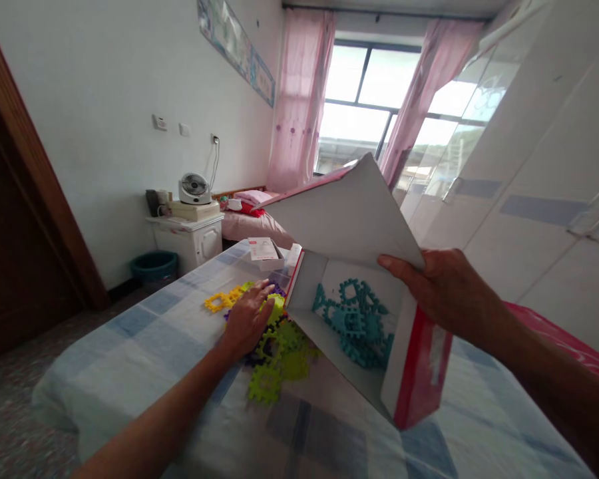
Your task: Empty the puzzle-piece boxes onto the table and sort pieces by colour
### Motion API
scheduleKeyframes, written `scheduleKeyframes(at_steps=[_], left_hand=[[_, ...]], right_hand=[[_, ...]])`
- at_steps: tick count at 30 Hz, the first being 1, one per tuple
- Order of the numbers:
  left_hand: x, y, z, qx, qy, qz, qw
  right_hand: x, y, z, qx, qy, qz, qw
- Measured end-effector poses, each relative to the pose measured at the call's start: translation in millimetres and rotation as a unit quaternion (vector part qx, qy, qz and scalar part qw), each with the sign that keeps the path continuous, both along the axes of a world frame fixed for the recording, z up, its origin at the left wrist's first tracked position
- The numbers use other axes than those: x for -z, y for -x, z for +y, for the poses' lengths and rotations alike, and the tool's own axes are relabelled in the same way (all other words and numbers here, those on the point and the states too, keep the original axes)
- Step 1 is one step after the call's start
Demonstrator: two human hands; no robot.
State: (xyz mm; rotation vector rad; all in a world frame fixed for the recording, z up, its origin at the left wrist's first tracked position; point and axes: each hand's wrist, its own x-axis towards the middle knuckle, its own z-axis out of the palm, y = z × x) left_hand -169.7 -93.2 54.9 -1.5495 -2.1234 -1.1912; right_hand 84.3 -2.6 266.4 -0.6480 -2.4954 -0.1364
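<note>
My right hand [442, 289] grips the raised lid and rim of a white cardboard box with red sides [414, 376], tilted open toward me. Several teal plastic interlocking pieces [357, 322] lie inside it. My left hand [247, 319] rests palm down, fingers spread, on a heap of lime-green pieces [284, 352] on the bed. Yellow pieces [222, 301] and a few purple ones lie just beyond the left hand.
The pieces lie on a blue-and-white checked bedspread [144, 352]. A small white box [263, 251] sits at the bed's far end. A white nightstand with a fan [194, 189], a green bin [154, 265], a second bed and white wardrobes on the right surround it.
</note>
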Motion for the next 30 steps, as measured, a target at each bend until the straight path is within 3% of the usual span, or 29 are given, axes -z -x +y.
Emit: scheduleKeyframes(at_steps=[5,12,24,30], left_hand=[[5.6,-12.8,-0.3,0.002,0.007,0.050,0.999],[14.4,-19.6,0.4,0.008,0.020,0.060,0.998],[20.6,-15.0,3.0,0.000,0.010,0.053,0.999],[21.3,-13.7,2.7,0.000,-0.001,0.047,0.999]], right_hand=[[-18.7,23.9,-13.6,0.027,-0.111,-0.068,0.991],[-13.4,47.4,-22.1,0.013,-0.192,-0.144,0.971],[-13.5,51.7,-29.6,-0.009,-0.292,-0.166,0.942],[-22.0,55.1,-41.0,0.002,-0.307,-0.174,0.936]])
